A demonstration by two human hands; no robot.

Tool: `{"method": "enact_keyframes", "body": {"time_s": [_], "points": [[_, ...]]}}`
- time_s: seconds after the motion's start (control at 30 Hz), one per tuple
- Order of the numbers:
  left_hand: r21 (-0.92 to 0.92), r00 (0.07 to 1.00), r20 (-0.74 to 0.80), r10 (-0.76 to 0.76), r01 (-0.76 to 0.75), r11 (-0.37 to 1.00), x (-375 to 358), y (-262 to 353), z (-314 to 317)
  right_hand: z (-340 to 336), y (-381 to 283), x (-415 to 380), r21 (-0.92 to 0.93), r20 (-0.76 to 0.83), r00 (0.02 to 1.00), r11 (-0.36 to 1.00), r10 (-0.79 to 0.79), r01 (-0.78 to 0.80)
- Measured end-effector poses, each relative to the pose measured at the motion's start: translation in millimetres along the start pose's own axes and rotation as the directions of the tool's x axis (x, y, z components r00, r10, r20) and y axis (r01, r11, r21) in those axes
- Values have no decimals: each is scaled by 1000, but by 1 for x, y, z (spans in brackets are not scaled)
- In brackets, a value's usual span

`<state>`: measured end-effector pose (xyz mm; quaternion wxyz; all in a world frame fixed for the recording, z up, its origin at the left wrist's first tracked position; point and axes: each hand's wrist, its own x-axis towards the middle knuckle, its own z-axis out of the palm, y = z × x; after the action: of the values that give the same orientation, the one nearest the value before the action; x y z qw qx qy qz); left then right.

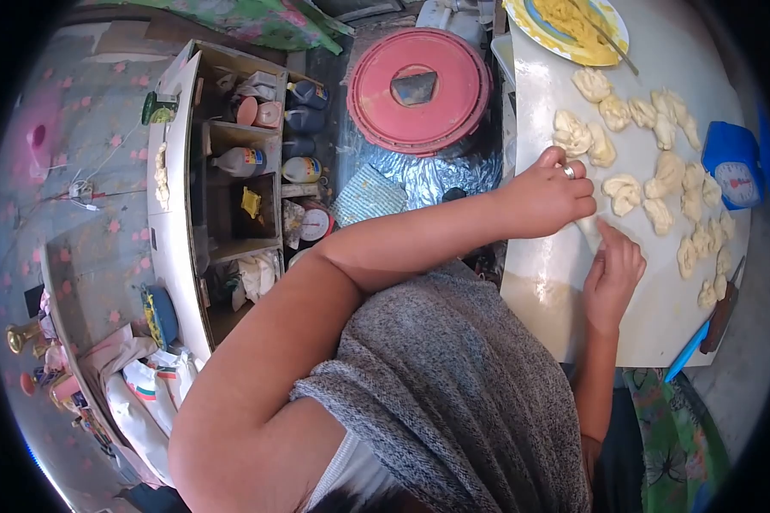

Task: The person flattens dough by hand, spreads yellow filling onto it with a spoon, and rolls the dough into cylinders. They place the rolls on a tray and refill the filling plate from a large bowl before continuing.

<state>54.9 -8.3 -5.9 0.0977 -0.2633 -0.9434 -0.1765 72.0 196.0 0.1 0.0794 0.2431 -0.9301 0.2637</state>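
My left hand (549, 195), with a ring on one finger, is closed at one end of a short pale strip of dough (589, 229). The other end of that strip meets the thumb and index finger of my right hand (616, 272), whose fingers are curled. Part of the dough is hidden by my hands. Just beyond them lie several twisted dough pieces, including a knotted dough piece (622, 194) and a larger dough twist (571, 132). They rest on the pale tabletop (539, 329).
A plate (612, 56) of yellow filling with a utensil stands at the table's far end. A blue kitchen scale (733, 167), a knife (720, 318) and a blue strip (687, 352) line the right edge. Beside the table are a red-lidded tub (419, 91) and a shelf (201, 162) holding bottles.
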Motion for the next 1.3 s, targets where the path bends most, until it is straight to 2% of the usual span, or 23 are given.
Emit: {"method": "enact_keyframes", "body": {"time_s": [0.07, 0.13, 0.17, 0.3, 0.37, 0.43, 0.5, 0.53, 0.57, 0.63, 0.67, 0.77, 0.8, 0.83, 0.87, 0.93, 1.0, 1.13, 1.17, 1.2, 1.23, 1.27, 1.3], "points": [[37, 994, 70, 88, -90, 995, -4, -2, -2, -5, 0, -1, -64, 94, 995, 997, -42, 48], [-81, 995, -83, 47, -54, 995, -5, -3, -8, -6, 1, 3, -107, 103, 995, 994, -4, 15], [-81, 995, -89, 51, -58, 995, -5, -2, -5, -6, 1, 4, -143, 115, 993, 990, 31, -14], [-37, 997, -75, 34, -37, 999, -3, -5, -2, 2, 2, 7, -94, -8, 999, 995, 43, -44], [-69, 992, -106, 65, -73, 995, -2, -11, 0, 4, -1, 7, -87, 59, 998, 995, -38, 43], [-74, 996, -9, 92, -92, 993, 1, -17, 4, 1, -1, 11, -73, 74, 997, 997, 17, -12], [-95, 996, -14, 89, -90, 991, 9, -16, 6, -8, 1, 18, -71, 83, 995, 996, 54, -48], [-111, 998, -4, 59, -59, 992, 10, -12, 7, -13, 1, 15, 145, 90, 971, 961, 223, -234], [-118, 998, -10, 64, -65, 991, 11, -7, 8, -18, 1, 12, 354, 134, 917, 846, 375, -398], [-182, 986, -163, 36, -66, 981, 12, 8, 1, -34, 21, -1, 375, 62, 910, 836, 409, -402], [-213, 991, -124, 46, -72, 974, 11, 12, -4, -45, 37, -9, 403, -6, 899, 823, 439, -399], [-215, 988, -74, 137, -150, 965, -2, 19, 2, -87, 96, -34, 354, 113, 847, 775, 520, -523], [-200, 990, -37, 133, -137, 970, -7, 25, 2, -96, 104, -32, 37, -76, 928, 931, 365, -363], [-196, 992, -35, 124, -128, 972, -10, 31, 5, -102, 109, -31, -311, -190, 972, 930, 139, -194], [-226, 989, -80, 123, -138, 964, -13, 37, 9, -100, 114, -27, -306, -180, 975, 934, 134, -185], [-264, 991, -92, 100, -121, 957, -19, 52, 11, -81, 95, 7, -17, -89, 988, 991, 127, -129], [-262, 996, -54, 70, -82, 962, -25, 61, 13, -57, 72, 35, -394, -68, 997, 919, -29, 0], [-285, 999, -46, -4, -9, 958, -36, 68, 8, -45, 95, 56, -190, 107, 989, 979, 101, -79], [-286, 999, -49, -2, -12, 958, -36, 70, 8, -46, 96, 52, 26, 143, 963, 972, 227, -233], [-496, 987, -108, -120, 51, 867, -34, 71, 9, -50, 96, 49, 227, 202, 920, 898, 335, -377], [-686, 960, -138, -245, 86, 723, -33, 74, 8, -54, 82, 40, 356, 151, 941, 872, 301, -336], [-855, 907, 97, -410, 287, 431, -29, 85, -7, -58, 58, 27, 475, 95, 957, 832, 274, -286], [-864, 911, 90, -402, 272, 424, -24, 90, -11, -61, 28, 15, 420, 87, 969, 873, 232, -247]]}}
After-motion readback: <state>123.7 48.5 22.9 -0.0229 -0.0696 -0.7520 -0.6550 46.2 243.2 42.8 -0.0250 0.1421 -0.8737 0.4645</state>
